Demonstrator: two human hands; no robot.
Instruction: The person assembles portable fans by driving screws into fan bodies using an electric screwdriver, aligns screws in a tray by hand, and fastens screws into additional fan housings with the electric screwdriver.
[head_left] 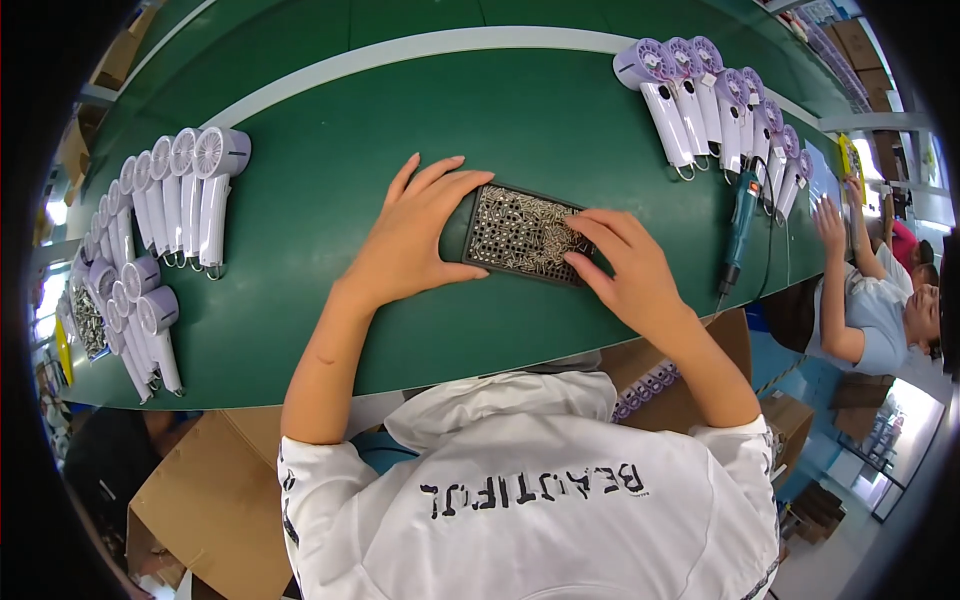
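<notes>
A dark rectangular screw tray [521, 268] lies slightly tilted on the green table in front of me. Many small silvery screws [520, 228] are spread over its holed surface, heaped thicker toward the right. My left hand [412, 240] spans the tray's left end, index finger at the far corner and thumb at the near one; its other fingers stretch out beyond. Over the right end reaches my right hand [625, 265], thumb and index finger apart, tips among the screws. I see nothing held between them. That hand covers the tray's right edge.
Rows of white-and-lilac handheld fans stand at the left [212, 190] and far right [668, 110]. A teal electric screwdriver [740, 225] with a cord hangs right of my hand. A co-worker [865, 310] sits at the right edge. Cardboard boxes [215, 495] stand below the table.
</notes>
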